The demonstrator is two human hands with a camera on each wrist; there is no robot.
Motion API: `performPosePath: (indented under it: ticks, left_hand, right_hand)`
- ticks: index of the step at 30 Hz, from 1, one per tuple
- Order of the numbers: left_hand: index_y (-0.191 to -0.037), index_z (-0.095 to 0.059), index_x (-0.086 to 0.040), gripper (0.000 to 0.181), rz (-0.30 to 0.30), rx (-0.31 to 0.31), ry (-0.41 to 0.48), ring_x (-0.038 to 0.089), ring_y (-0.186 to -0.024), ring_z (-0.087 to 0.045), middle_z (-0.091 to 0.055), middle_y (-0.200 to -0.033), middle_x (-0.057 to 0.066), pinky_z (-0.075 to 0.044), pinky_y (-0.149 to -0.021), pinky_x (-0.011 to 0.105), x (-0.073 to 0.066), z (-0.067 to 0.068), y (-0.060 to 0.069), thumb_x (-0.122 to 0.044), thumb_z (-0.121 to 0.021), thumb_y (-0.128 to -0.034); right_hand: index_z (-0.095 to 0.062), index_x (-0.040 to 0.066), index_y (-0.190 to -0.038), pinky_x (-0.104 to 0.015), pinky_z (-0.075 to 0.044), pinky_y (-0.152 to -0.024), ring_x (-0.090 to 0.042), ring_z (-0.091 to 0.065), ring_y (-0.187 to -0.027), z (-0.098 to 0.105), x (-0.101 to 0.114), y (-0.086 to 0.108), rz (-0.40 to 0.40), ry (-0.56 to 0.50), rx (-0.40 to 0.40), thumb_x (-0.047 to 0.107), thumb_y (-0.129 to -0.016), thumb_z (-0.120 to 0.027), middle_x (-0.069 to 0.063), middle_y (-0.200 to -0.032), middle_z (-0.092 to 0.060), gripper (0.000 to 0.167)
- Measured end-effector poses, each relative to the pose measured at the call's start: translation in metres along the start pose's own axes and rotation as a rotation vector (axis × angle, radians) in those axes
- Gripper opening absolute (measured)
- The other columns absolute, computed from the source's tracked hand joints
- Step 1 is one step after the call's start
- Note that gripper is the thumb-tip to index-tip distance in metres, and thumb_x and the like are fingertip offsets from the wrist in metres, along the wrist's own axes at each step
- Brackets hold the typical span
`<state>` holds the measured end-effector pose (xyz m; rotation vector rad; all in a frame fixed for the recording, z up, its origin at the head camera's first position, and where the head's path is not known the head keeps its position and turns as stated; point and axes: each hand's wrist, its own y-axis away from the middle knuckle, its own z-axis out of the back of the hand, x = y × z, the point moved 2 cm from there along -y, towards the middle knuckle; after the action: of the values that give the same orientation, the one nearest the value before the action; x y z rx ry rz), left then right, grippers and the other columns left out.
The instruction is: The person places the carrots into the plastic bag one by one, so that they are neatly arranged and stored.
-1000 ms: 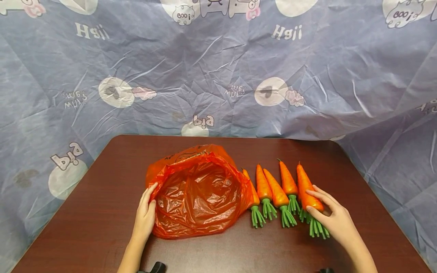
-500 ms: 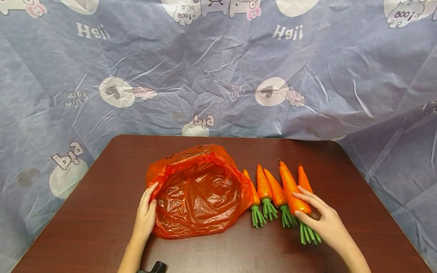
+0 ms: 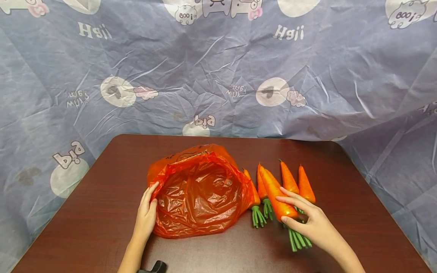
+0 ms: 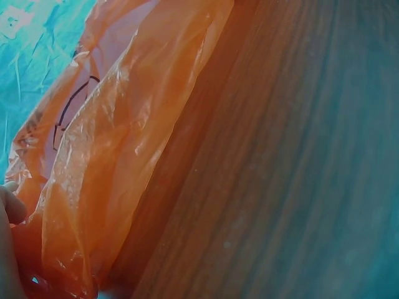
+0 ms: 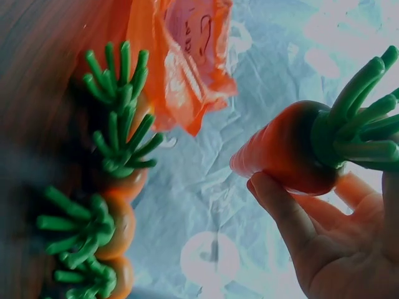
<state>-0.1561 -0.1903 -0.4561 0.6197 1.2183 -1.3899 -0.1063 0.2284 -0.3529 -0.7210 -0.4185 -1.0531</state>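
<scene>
Right hand pinches a big orange carrot by its fat end, thumb on one side and fingers on the other.
The carrot is up off the table, its pointy tip going forward and left from the grip, and its green stalks poking back under the hand. More carrots lie on the table, some left of the grip and two just past the fingers. Farther left of the grip, past those carrots, sits a red bag with a wide mouth. Left hand touches its far side; I cannot tell if it pinches.
</scene>
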Motion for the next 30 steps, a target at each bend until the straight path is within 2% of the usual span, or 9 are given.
performPosePath:
  ticks: [8, 13, 15, 17, 22, 25, 28, 30]
  left_hand:
    - [-0.133, -0.044, -0.011, 0.047, 0.004, 0.001, 0.000, 0.032, -0.134, -0.024, -0.033, -0.143, 0.016, -0.019, -0.106, 0.058, 0.000, 0.000, 0.000, 0.005, -0.039, -0.0890]
    - [-0.134, -0.043, -0.013, 0.047, 0.028, 0.000, -0.035, 0.024, -0.131, -0.029, -0.035, -0.142, 0.013, -0.023, -0.108, 0.047, 0.000, 0.000, 0.000, 0.004, -0.038, -0.0899]
    - [-0.134, -0.043, -0.013, 0.048, 0.044, 0.000, -0.048, 0.022, -0.130, -0.029, -0.035, -0.142, 0.012, -0.023, -0.108, 0.045, -0.001, 0.000, 0.000, 0.004, -0.038, -0.0901]
    - [-0.135, -0.043, -0.013, 0.048, 0.045, 0.001, -0.053, 0.021, -0.130, -0.029, -0.035, -0.142, 0.012, -0.023, -0.108, 0.044, -0.001, 0.000, 0.000, 0.003, -0.038, -0.0903]
    - [-0.134, -0.043, -0.012, 0.048, 0.049, 0.001, -0.045, 0.022, -0.130, -0.029, -0.035, -0.142, 0.013, -0.022, -0.108, 0.046, -0.005, 0.000, 0.000, 0.005, -0.037, -0.0896]
    - [-0.133, -0.044, -0.009, 0.049, 0.067, 0.000, -0.036, 0.023, -0.130, -0.029, -0.035, -0.142, 0.015, -0.021, -0.107, 0.048, -0.007, 0.000, 0.000, 0.008, -0.037, -0.0884]
    - [-0.133, -0.044, -0.009, 0.049, 0.063, -0.001, -0.035, 0.024, -0.131, -0.028, -0.035, -0.142, 0.015, -0.020, -0.107, 0.049, -0.005, 0.000, -0.001, 0.008, -0.037, -0.0882]
    - [-0.133, -0.044, -0.011, 0.049, 0.049, -0.003, -0.037, 0.023, -0.132, -0.028, -0.036, -0.142, 0.014, -0.021, -0.107, 0.049, -0.003, 0.000, -0.001, 0.007, -0.038, -0.0885]
  right_hand:
    - [-0.058, 0.026, -0.119, -0.019, -0.044, -0.062, 0.012, -0.042, -0.108, -0.007, 0.013, -0.008, 0.065, -0.015, 0.045, 0.016, -0.077, -0.070, 0.006, -0.136, -0.047, 0.045]
    - [-0.057, 0.029, -0.119, -0.021, -0.048, -0.069, 0.010, -0.044, -0.113, -0.013, 0.020, -0.011, 0.081, -0.033, 0.096, 0.019, -0.078, -0.069, 0.005, -0.136, -0.047, 0.043]
    - [-0.057, 0.030, -0.119, -0.021, -0.049, -0.073, 0.007, -0.044, -0.116, -0.016, 0.022, -0.013, 0.091, -0.020, 0.111, 0.021, -0.079, -0.069, 0.005, -0.136, -0.047, 0.043]
    - [-0.057, 0.031, -0.119, -0.019, -0.048, -0.072, 0.006, -0.046, -0.112, -0.020, 0.025, -0.014, 0.093, -0.029, 0.134, 0.023, -0.080, -0.068, 0.004, -0.136, -0.047, 0.042]
    - [-0.058, 0.024, -0.120, -0.018, -0.049, -0.063, 0.004, -0.050, -0.104, -0.031, 0.030, -0.019, 0.134, -0.136, 0.201, 0.020, -0.081, -0.066, -0.007, -0.137, -0.046, 0.040]
    - [-0.058, 0.023, -0.120, -0.020, -0.051, -0.062, 0.002, -0.050, -0.106, -0.039, 0.034, -0.022, 0.143, -0.177, 0.234, 0.021, -0.082, -0.065, -0.008, -0.137, -0.046, 0.039]
    - [-0.058, 0.024, -0.120, -0.019, -0.050, -0.065, -0.006, -0.052, -0.107, -0.048, 0.037, -0.025, 0.153, -0.147, 0.255, 0.025, -0.083, -0.065, -0.006, -0.138, -0.046, 0.038]
    - [-0.058, 0.026, -0.120, -0.021, -0.050, -0.072, -0.013, -0.053, -0.111, -0.055, 0.040, -0.028, 0.165, -0.099, 0.267, 0.028, -0.083, -0.065, -0.004, -0.138, -0.046, 0.038]
